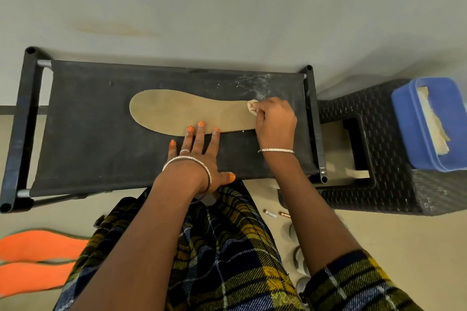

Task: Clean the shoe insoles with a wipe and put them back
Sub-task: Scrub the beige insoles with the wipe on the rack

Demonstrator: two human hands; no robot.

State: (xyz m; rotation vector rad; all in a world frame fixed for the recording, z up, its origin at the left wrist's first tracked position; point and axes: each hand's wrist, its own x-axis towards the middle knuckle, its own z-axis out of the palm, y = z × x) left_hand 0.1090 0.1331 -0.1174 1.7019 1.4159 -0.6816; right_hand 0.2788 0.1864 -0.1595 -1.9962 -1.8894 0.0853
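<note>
A black fabric rack (pixel 88 134) is spread beneath the fingers, and a tan insole (pixel 177 111) is laid flat on it. The left hand (pixel 199 159) is held open with fingers spread, three fingertips pressed on the insole's near edge. The fingers of the right hand (pixel 275 121) are curled, and a crumpled wipe (pixel 252 107) is pinched in them against the insole's right end.

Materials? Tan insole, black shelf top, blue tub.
Tan insole: matte, fuzzy face, likely suede or felt. Black shelf top: matte woven fabric, dust-smeared, stretched between grey metal-looking rods. Blue tub: smooth, faintly glossy, rounded corners, probably moulded plastic.
</note>
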